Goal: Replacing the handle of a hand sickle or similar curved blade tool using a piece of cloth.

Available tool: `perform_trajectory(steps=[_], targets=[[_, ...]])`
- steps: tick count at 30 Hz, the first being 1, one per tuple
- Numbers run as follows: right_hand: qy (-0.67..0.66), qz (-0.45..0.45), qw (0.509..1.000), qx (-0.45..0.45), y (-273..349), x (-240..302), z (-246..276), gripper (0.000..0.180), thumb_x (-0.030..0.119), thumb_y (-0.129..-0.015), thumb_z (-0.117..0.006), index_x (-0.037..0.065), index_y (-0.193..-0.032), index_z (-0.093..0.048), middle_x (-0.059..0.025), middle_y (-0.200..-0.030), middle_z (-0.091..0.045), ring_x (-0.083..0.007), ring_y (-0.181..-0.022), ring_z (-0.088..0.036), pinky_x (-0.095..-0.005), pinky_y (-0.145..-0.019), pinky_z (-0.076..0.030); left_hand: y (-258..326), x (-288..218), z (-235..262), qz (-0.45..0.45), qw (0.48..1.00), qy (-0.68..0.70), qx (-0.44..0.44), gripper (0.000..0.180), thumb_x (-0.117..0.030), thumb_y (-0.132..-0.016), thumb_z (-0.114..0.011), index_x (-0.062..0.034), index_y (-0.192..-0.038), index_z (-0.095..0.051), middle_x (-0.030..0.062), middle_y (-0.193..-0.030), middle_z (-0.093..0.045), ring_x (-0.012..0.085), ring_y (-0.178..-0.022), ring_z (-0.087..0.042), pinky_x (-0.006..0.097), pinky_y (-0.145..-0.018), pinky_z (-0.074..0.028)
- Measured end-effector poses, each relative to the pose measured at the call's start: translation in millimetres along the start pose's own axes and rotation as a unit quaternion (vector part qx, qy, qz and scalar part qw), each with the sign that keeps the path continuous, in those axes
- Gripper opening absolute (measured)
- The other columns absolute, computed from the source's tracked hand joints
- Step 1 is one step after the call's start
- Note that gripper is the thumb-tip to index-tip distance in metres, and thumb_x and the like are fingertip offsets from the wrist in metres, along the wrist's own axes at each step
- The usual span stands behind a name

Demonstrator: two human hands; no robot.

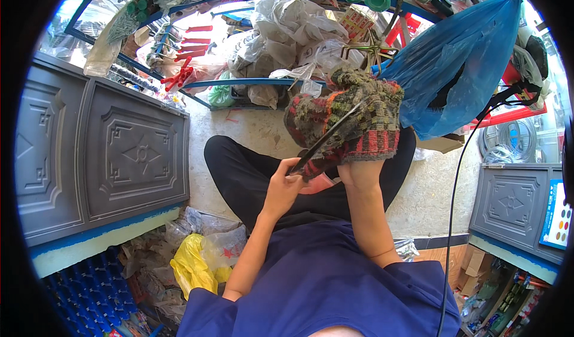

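Observation:
My left hand [284, 187] is closed, its fingers pinching the lower end of a long, thin dark strip [327, 135]. The strip slants up to the right across a thick knitted cloth [373, 113] in a red, black and yellow-green check. Up to the wrist, my right hand [357, 172] is covered by this knit, so its fingers are hidden. A second fold of the knit bulges out to the left, behind the strip. Below it, between my hands, a small pinkish-red piece [320, 183] shows in part.
A blue plastic bag [457, 62] hangs at the right, close to the knit. Ahead stands a blue-framed rack [239, 82] with white bags and red-handled tools. Grey panelled cabinets [140, 152] flank me. A black cable [455, 199] runs down at the right. A yellow bag [194, 262] lies behind my left arm.

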State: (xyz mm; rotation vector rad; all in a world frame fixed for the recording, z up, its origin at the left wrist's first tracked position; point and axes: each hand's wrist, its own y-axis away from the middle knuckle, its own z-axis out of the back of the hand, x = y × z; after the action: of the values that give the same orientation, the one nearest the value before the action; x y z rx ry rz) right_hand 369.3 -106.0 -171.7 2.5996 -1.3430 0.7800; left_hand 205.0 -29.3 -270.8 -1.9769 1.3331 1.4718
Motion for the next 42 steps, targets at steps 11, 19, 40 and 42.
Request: perform_trajectory(steps=[11, 19, 40, 42], targets=[[0.333, 0.088, 0.938, -0.046, -0.5, -6.0, 0.7, 0.031, 0.01, -0.099, -0.055, 0.003, -0.129, -0.05, -0.0088, -0.12, -0.06, -0.0194, -0.105, -0.062, -0.0345, -0.09, -0.054, 10.8, -10.9, -31.8, -0.065, 0.967, -0.22, 0.111, 0.024, -0.004, -0.093, -0.06, 0.002, -0.116, -0.058, 0.0102, -0.101, -0.061, 0.0158, -0.086, -0.057, 0.03, -0.079, -0.049], [0.43, 0.044, 0.901, 0.033, 3.6, -18.7, -1.5, 0.034, 0.003, -0.086, -0.067, 0.002, -0.119, -0.06, -0.0098, -0.113, -0.066, -0.0215, -0.103, -0.064, -0.0361, -0.09, -0.051, 11.8, -18.5, -22.3, 0.062, 0.931, -0.332, 0.138, 0.021, -0.019, -0.097, -0.063, 0.002, -0.102, -0.062, 0.0028, -0.079, -0.055, 0.0096, -0.07, -0.045, 0.03, -0.063, -0.041], [0.57, -0.039, 0.804, 0.167, 10.7, -17.6, 5.1, 0.039, 0.018, -0.079, -0.075, 0.005, -0.114, -0.066, -0.0119, -0.117, -0.066, -0.0304, -0.108, -0.062, -0.0406, -0.094, -0.047, 11.2, -52.4, -10.1, -0.036, 0.958, -0.276, 0.075, 0.041, -0.038, -0.096, -0.066, 0.0014, -0.106, -0.065, 0.0029, -0.084, -0.061, 0.0083, -0.074, -0.049, 0.028, -0.066, -0.041], [0.553, -0.037, 0.817, 0.16, 12.4, -20.4, 6.5, 0.038, 0.017, -0.079, -0.075, 0.005, -0.113, -0.066, -0.0119, -0.116, -0.066, -0.0306, -0.108, -0.062, -0.0406, -0.094, -0.047, 11.3, -59.4, -9.5, 0.0, 0.974, -0.206, 0.097, 0.042, -0.038, -0.097, -0.064, 0.0013, -0.11, -0.065, 0.0003, -0.086, -0.062, 0.0093, -0.077, -0.051, 0.028, -0.069, -0.042]])
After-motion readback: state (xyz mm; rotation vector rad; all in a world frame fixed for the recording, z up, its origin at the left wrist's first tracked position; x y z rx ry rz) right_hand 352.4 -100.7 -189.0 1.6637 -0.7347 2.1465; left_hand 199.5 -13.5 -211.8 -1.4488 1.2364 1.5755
